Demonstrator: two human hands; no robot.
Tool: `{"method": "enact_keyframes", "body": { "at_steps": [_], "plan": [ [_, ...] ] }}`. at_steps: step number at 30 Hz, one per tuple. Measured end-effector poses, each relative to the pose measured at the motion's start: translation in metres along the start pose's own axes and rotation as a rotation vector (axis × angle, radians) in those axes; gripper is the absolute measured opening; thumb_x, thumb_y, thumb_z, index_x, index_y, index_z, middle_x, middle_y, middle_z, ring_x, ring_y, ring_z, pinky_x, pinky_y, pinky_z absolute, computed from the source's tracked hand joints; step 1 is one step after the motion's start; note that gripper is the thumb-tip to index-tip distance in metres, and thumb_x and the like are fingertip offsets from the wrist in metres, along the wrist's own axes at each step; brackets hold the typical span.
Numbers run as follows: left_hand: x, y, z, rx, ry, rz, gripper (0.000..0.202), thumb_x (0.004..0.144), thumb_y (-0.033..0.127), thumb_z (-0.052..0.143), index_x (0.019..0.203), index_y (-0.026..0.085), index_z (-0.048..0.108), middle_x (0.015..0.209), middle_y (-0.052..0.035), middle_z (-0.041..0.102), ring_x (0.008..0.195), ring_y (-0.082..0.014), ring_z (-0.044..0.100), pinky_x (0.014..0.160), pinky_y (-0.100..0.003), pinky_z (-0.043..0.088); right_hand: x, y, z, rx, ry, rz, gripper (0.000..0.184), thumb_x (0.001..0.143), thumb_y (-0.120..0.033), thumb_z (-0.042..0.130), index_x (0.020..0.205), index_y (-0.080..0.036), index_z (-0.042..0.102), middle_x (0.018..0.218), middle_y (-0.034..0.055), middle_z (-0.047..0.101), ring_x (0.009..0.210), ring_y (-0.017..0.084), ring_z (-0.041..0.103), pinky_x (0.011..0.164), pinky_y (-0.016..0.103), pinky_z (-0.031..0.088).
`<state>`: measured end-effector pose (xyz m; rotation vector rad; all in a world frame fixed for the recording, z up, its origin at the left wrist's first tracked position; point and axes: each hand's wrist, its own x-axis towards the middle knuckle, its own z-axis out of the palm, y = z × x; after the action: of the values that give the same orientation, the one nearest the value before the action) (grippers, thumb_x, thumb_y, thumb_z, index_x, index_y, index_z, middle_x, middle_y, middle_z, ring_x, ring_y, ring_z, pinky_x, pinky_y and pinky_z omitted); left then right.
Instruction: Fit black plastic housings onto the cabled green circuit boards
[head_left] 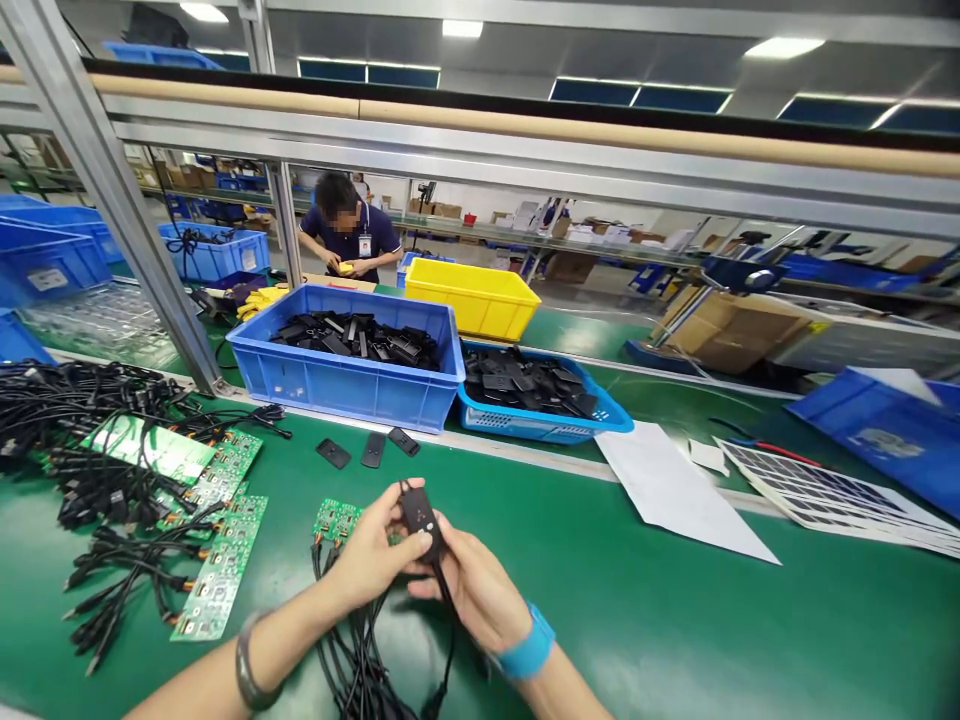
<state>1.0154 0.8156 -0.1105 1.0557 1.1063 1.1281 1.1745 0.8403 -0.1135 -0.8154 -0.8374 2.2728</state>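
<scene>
Both hands grip a small black plastic case (pixel 419 510) with a cable coming out of its lower end. My left hand (pixel 382 548) is closed around its left side, thumb across the face. On the other side, my right hand (pixel 480 585) has its fingers against the case near the cable exit. Below them lies a bundle of black cables (pixel 364 650), partly under my left forearm. Just behind my left hand is a green circuit board (pixel 335 519) with wires attached. Farther back, three loose black cover pieces (pixel 373 449) lie on the green bench (pixel 637 620).
A blue bin (pixel 345 385) of black parts and a blue basket (pixel 536 430) of flat black pieces stand behind. More circuit boards (pixel 221 580) with cables pile up at left. White paper (pixel 675 490) and label sheets (pixel 847 500) lie right. A person (pixel 352 230) works across the bench.
</scene>
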Motion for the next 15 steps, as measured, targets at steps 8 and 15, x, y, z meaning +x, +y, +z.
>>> {"method": "enact_keyframes", "body": {
  "at_steps": [8, 15],
  "plan": [
    [0.010, -0.030, -0.015, 0.686, 0.175, 0.293, 0.080, 0.081, 0.033, 0.069, 0.153, 0.025, 0.035, 0.156, -0.0167, 0.037, 0.131, -0.0311, 0.052, 0.104, -0.046, 0.050, -0.003, 0.006, -0.020, -0.906, 0.035, -0.410, 0.044, 0.097, -0.032, 0.045, 0.136, -0.016, 0.055, 0.083, 0.0055, 0.066, 0.074, 0.018, 0.060, 0.070, 0.030, 0.051],
    [0.003, -0.062, -0.028, 0.675, 0.153, 0.255, 0.084, 0.083, 0.024, 0.053, 0.159, 0.018, 0.018, 0.162, -0.0136, 0.034, 0.144, -0.0276, 0.042, 0.111, -0.038, 0.048, 0.007, 0.045, -0.020, -1.202, 0.005, -0.400, 0.083, 0.078, -0.020, 0.058, 0.156, -0.016, 0.028, 0.105, 0.0099, 0.068, 0.083, 0.023, 0.064, 0.077, 0.032, 0.055]
  ]
}}
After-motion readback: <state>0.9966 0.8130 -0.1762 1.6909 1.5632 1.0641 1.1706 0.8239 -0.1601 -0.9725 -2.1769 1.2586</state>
